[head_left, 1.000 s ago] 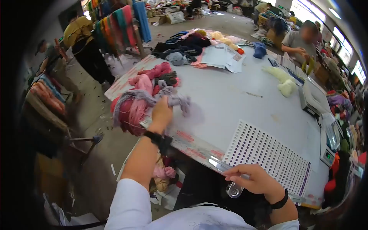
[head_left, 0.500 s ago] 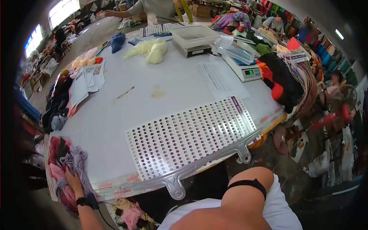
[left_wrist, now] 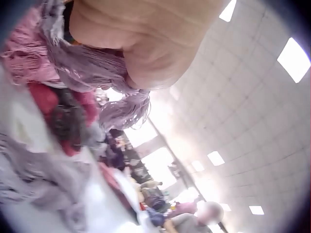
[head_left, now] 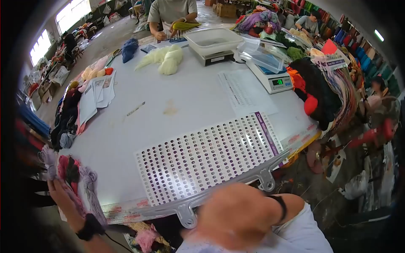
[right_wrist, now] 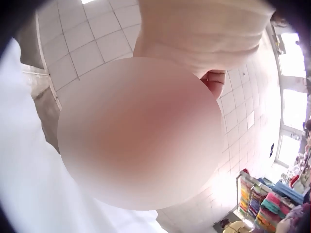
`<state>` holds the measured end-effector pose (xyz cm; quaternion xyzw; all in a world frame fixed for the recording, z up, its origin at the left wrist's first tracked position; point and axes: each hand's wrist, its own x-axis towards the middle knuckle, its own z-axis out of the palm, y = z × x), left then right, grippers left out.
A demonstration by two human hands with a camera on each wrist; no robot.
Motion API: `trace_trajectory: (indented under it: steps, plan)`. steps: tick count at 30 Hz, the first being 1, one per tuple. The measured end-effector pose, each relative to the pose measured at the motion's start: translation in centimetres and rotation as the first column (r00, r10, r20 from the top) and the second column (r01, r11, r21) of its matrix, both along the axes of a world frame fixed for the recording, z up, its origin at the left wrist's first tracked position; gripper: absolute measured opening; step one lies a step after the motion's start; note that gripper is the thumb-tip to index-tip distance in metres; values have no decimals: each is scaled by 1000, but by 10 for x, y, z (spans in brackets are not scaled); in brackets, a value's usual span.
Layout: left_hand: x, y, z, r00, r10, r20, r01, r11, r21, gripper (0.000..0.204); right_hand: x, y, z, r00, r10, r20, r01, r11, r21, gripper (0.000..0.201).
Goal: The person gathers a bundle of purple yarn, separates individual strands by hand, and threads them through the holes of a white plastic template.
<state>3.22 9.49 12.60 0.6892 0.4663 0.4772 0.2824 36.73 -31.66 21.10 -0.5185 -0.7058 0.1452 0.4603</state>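
"Lilac yarn (head_left: 47,160), gripping it where?"
"Curling the left hand (head_left: 63,197) round it, lower left of the frame, beside pink yarn (left_wrist: 30,58)."
"Doing what with the right hand (head_left: 236,213)?"
"Blurring, bottom centre; not showing whether open or closed."
"Getting how far?"
"Holding one skein, having another (head_left: 90,182) lying on the table (head_left: 109,147); seemingly being partway, without showing how much is remaining."
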Motion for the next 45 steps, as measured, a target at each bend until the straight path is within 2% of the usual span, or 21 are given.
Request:
trace_trajectory:
  steps: [1, 2, 3, 4, 5, 6, 7, 10, 12, 14, 16, 21, 22, 26, 28, 31, 32, 34, 40, 42, 45]
  plan:
    - [38, -51, 20, 984, -110, 141, 125, 987, -100, 23, 0, 23, -26, 908, -25, -419, 66, 994, 84, 13]
    - [73, -95, 31, 941, -99, 324, 229, 890, -393, 21, -2, 37, -49, 840, -73, -538, 37, 996, -78, 19]
    - [90, -120, 11, 932, -270, 240, 342, 876, -341, 22, -6, 46, -67, 757, -140, -638, -16, 972, -233, 25]
    - [127, -168, 17, 847, -478, 233, 529, 805, -270, 22, -9, 51, -75, 756, -138, -641, -16, 973, -228, 25]
    - [144, -196, 10, 813, -516, 269, 580, 683, -444, 23, -12, 55, -81, 714, -217, -666, 12, 954, -299, 25]
    - [168, -213, 2, 628, -621, 470, 777, 459, -431, 19, -12, 56, -86, 669, -295, -682, 32, 928, -370, 26]
    - [187, -236, 5, 653, -676, 341, 739, 471, -482, 21, -9, 56, -92, 671, -290, -683, 26, 929, -369, 26]
    - [210, -263, -15, 638, -614, 465, 745, 336, -576, 22, 4, 53, -110, 590, -413, -694, 81, 885, -458, 26]
    - [217, -264, -24, 627, -655, 422, 745, 345, -570, 20, 15, 46, -121, 698, -498, -514, 347, 864, -365, 26]
    - [219, -266, -26, 616, -688, 383, 744, 350, -569, 18, 20, 39, -128, 652, -509, -562, 382, 861, -335, 27]
    - [223, -264, -24, 590, -784, 190, 696, 375, -613, 12, 25, 31, -127, 727, -509, -461, 506, 851, -141, 23]
    - [231, -268, -36, 512, -856, -73, 776, 497, -389, 8, 31, 20, -125, 847, -439, -300, 397, 898, -191, 26]
    - [234, -268, -36, 477, -868, -138, 828, 497, -259, 7, 32, 19, -128, 832, -407, -377, 360, 913, -189, 24]
    - [231, -269, -42, 410, -897, -167, 865, 440, -242, 6, 39, 14, -133, 827, -357, -435, 247, 925, -288, 20]
    - [231, -276, -37, 590, -806, 54, 764, 535, -359, 15, 41, 13, -133, 825, -379, -420, 259, 913, -316, 19]
    - [233, -277, -26, 690, -703, 173, 719, 638, -274, 25, 41, 16, -130, 828, -404, -390, 283, 900, -331, 18]
    - [235, -277, -23, 692, -701, 173, 717, 640, -274, 25, 39, 17, -129, 831, -411, -373, 300, 898, -321, 17]
    - [238, -276, -18, 559, -802, -208, 788, 593, -168, 24, 36, 20, -130, 837, -401, -371, 295, 903, -311, 17]
    - [241, -269, -27, 515, -766, -384, 827, 562, -12, 22, 36, 23, -134, 840, -418, -345, 292, 886, -361, 17]
    - [240, -266, -24, 478, -798, -367, 853, 522, -23, 21, 38, 22, -138, 843, -421, -335, 281, 875, -393, 17]
    - [236, -260, -28, 456, -861, -226, 883, 469, -4, 19, 40, 22, -156, 656, -464, -596, 96, 834, -544, 18]
